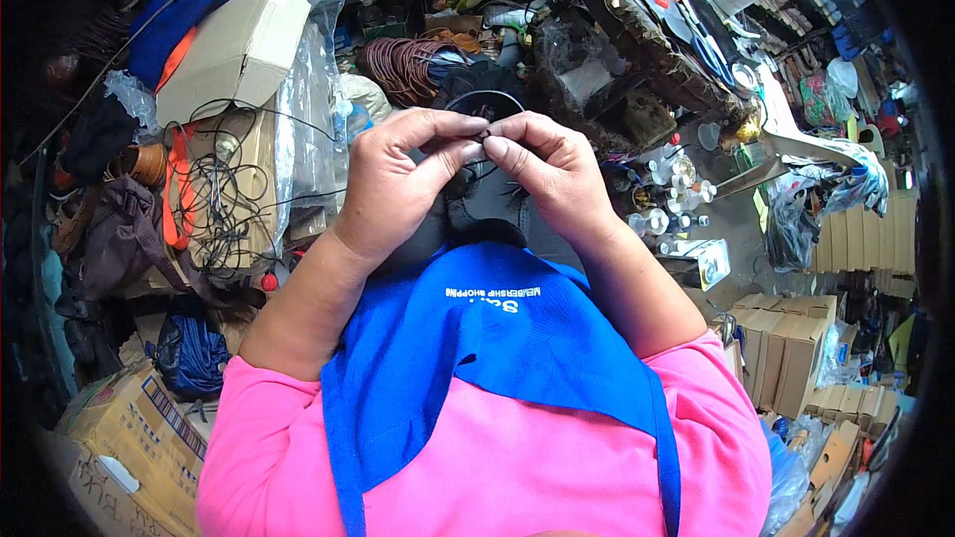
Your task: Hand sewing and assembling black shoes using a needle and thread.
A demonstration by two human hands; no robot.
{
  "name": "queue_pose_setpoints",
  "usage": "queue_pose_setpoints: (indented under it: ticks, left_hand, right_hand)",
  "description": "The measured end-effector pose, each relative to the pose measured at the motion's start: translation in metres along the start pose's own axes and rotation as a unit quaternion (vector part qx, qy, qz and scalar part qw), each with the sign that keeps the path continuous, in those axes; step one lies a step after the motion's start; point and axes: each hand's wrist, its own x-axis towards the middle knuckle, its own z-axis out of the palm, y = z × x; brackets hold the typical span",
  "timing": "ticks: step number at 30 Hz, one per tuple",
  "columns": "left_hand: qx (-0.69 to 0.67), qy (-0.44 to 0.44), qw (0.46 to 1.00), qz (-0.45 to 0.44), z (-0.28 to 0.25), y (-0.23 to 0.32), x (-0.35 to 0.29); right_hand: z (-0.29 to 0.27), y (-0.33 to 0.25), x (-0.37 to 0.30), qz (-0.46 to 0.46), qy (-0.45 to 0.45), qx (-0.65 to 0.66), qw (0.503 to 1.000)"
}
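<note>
Two pinches, we see: left hand [396, 171] and right hand [553, 165] grip small dark piece [484, 134] between thumbs and forefingers, just beyond blue apron [562, 363]. Too tiny for us to identify; we'd want light pressure, fingertips close, wrists steady.

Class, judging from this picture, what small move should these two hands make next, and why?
Probably a slight turn of the small dark piece to view it better: the left hand and right hand meet at it in fingertip pinches, and little of it shows between them.
</note>
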Motion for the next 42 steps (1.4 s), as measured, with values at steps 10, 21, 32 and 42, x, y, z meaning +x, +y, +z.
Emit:
queue_pose_setpoints:
  ticks: [10,21,32,42]
  left_hand:
    - [0.182,0.055,0.957,0.219,0.002,-0.002,0.0]
    - [0.216,-0.1,0.941,0.239,-0.012,0.0,0.001]
    - [0.021,-0.092,0.991,-0.093,-0.002,-0.01,-0.01]
    - [-0.054,-0.103,0.986,-0.123,0.0,-0.013,-0.015]
  right_hand:
    - [0.003,0.008,-0.004,0.212,-0.009,0.354,0.911]
    - [-0.015,0.007,-0.008,0.213,-0.09,0.122,0.965]
    - [-0.007,0.017,-0.016,0.119,-0.09,0.059,0.987]
    - [-0.008,0.038,-0.023,0.187,-0.071,0.297,0.934]
